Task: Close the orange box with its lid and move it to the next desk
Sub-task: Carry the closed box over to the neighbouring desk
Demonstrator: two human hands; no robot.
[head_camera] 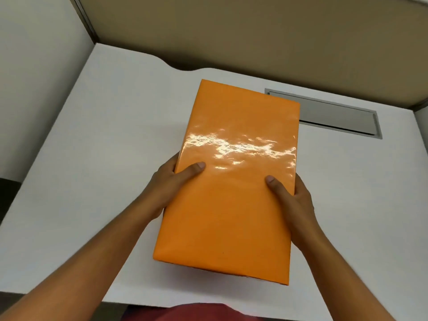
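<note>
Two hands share the load, one on each long side of the orange box point(231, 181), which reads as a grip chosen for carrying rather than for fitting a lid. Left hand point(169, 184): curled round the left edge, thumb laid flat on the glossy top face, fingers wrapped out of sight down the side. Centre: the lid point(238, 126) appears seated, since the top shows as one unbroken orange surface with no open cavity; the seam between lid and base cannot be made out. Box lies lengthwise away from the person, over the middle of the white desk point(81, 158); whether it rests on the surface or is lifted just clear cannot be told, though the near edge seems raised. Right hand point(294, 202): mirrors the left, thumb on top, fingers hidden along the right side, clamped on the box. Further right, a grey cable hatch point(335, 114) is set into the desk, partly hidden behind the box's far corner. Judgement: closing looks done, transfer step in hand.
</note>
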